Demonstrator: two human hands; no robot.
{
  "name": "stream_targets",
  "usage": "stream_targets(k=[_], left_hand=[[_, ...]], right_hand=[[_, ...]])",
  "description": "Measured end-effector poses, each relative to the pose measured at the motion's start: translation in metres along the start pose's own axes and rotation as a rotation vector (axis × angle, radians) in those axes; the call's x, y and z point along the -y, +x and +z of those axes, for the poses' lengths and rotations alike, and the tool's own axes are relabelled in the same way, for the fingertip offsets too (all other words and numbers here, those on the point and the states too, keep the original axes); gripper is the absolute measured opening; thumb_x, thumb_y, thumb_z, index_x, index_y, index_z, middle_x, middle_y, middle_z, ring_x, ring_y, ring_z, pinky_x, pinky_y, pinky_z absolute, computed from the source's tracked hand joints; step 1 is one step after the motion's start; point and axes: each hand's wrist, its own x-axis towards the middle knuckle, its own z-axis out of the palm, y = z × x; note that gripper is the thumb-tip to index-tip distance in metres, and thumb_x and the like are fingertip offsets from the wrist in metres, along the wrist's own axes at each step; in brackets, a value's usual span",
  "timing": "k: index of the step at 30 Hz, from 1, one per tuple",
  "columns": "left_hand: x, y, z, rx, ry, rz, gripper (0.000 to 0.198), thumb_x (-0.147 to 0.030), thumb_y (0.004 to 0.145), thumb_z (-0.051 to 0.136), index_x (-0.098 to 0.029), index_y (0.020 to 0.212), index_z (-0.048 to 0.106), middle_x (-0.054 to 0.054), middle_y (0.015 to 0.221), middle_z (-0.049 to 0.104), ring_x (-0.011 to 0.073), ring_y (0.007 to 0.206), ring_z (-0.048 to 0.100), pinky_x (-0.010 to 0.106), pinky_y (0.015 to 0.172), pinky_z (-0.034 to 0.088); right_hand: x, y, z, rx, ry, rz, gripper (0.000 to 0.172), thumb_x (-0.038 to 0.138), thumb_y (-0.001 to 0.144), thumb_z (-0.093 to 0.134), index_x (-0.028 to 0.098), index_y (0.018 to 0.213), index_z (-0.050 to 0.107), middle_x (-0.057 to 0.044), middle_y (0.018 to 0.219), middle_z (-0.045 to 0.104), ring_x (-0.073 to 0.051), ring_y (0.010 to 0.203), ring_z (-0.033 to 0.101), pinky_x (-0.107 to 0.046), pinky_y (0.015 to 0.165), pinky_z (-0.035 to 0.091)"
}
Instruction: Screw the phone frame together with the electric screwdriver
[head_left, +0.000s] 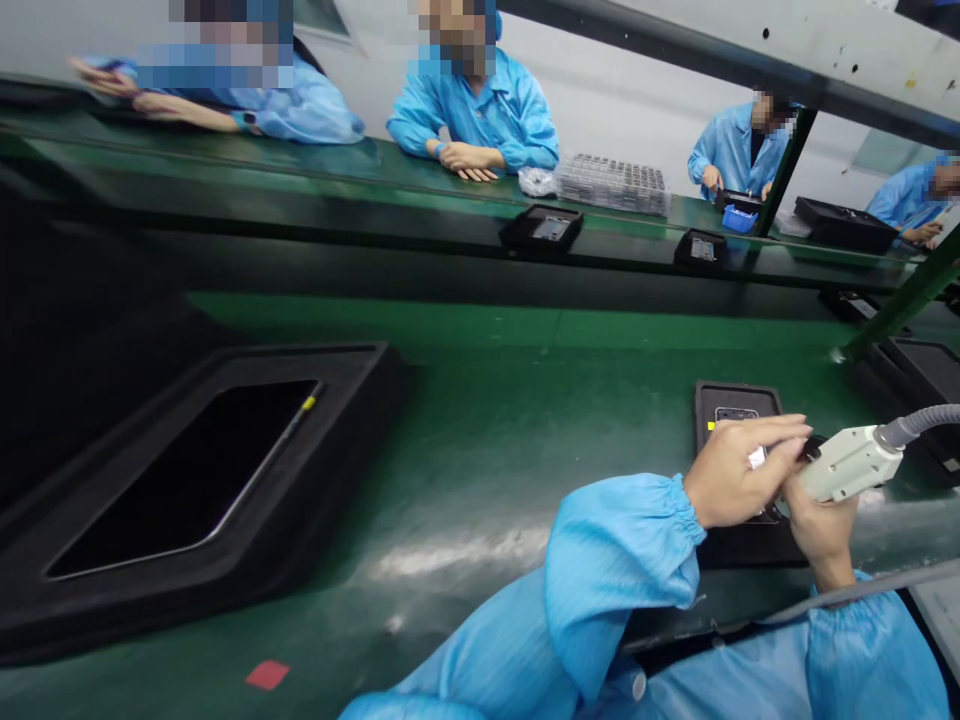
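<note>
My left hand (739, 470) rests with fingers curled over a black tray (739, 400) that carries a dark flat device, and pinches a small white piece at its fingertips. My right hand (821, 525) grips a grey-white hand tool (847, 462) with a corrugated hose (922, 424) running off to the right. The tool's tip meets the left fingers just above the tray. Both of my sleeves are light blue. What lies under the hands on the tray is hidden.
A large black foam tray (352, 400) with a dark screen lies on the green belt at the left. Two small black trays (541, 228) sit on the far belt. Several people in blue coats work across it. A green post (900, 305) stands at right.
</note>
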Motion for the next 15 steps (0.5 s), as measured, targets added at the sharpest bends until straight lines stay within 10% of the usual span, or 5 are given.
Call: stream_targets(k=[8,15], left_hand=[[0.041,-0.027,-0.007,0.609,0.806,0.173,0.031,-0.009,0.076,0.067,-0.022,0.104,0.070,0.012,0.135,0.051,0.0365,0.137,0.031,0.070,0.106,0.028],[0.050,-0.023,0.011,0.660,0.863,0.283,0.029,-0.014,0.078,0.070,-0.025,0.104,0.071,0.012,0.139,0.047,0.0356,0.139,0.027,0.065,0.106,0.032]], right_hand=[[-0.018,-0.017,-0.022,0.073,0.148,0.051,0.037,0.034,0.083,0.067,0.017,0.111,0.051,0.007,0.055,0.060,-0.018,0.054,0.061,-0.039,0.069,0.051],[-0.011,-0.021,-0.023,-0.017,0.349,0.036,0.035,0.025,0.079,0.069,0.018,0.109,0.052,0.007,0.053,0.058,-0.016,0.049,0.055,-0.037,0.062,0.050]])
